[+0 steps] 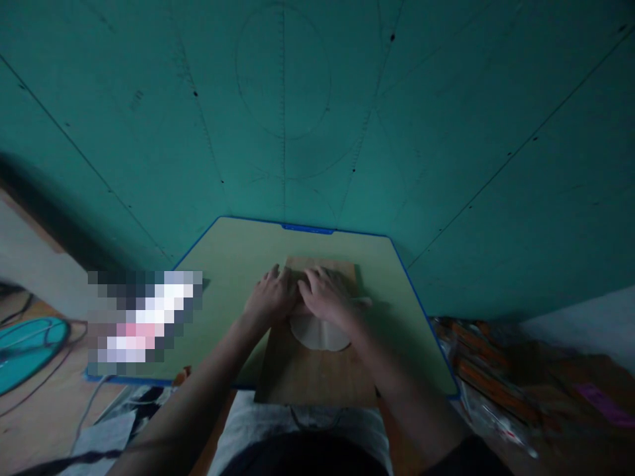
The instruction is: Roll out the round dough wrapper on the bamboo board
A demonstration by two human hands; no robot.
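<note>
A pale, flat round of dough (320, 335) lies on a wooden board (317, 377) in front of me. Across its far part runs a rolling pin, mostly covered by my hands; one end of the rolling pin (366, 302) pokes out at the right. My left hand (272, 293) is bent over the pin's left part, its fingers pointing away from me. Close beside it, my right hand (325, 293) presses on the pin with curled fingers. The dough's far edge is hidden under both hands.
Under the board is a pale yellow-green tabletop (228, 264) with a blue rim, against a green wall (307, 132). A pixelated patch covers something at its left. A teal round object (30, 350) lies far left; plastic-wrapped items (491, 370) are at right.
</note>
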